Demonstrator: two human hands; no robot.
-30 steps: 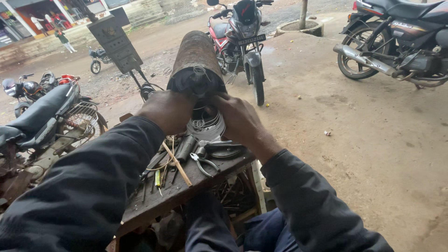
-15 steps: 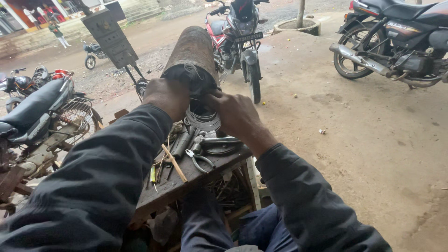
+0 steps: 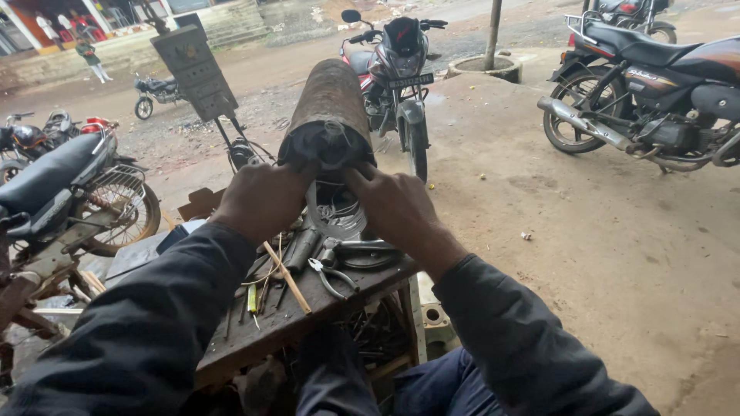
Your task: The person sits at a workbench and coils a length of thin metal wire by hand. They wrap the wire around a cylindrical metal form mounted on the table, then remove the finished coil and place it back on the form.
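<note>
A rusty brown cylinder (image 3: 330, 96), like an exhaust muffler, lies on a wooden workbench (image 3: 308, 312) and points away from me. My left hand (image 3: 262, 199) grips its near open end from the left. My right hand (image 3: 391, 204) holds the same end from the right, fingers reaching into the dark rim. Under the opening sits a shiny metal ring part (image 3: 337, 209). Both arms wear dark sleeves.
Pliers (image 3: 331, 277), a wooden stick (image 3: 287, 267) and several small tools lie on the bench. A red-and-black motorcycle (image 3: 401, 73) is parked just beyond the cylinder, another (image 3: 655, 85) at right, and one (image 3: 54, 185) at left. A metal pole (image 3: 492, 35) stands behind.
My view has tilted up slightly. Both hands stay on the cylinder's near end, with the right fingers shifted a little along the rim.
</note>
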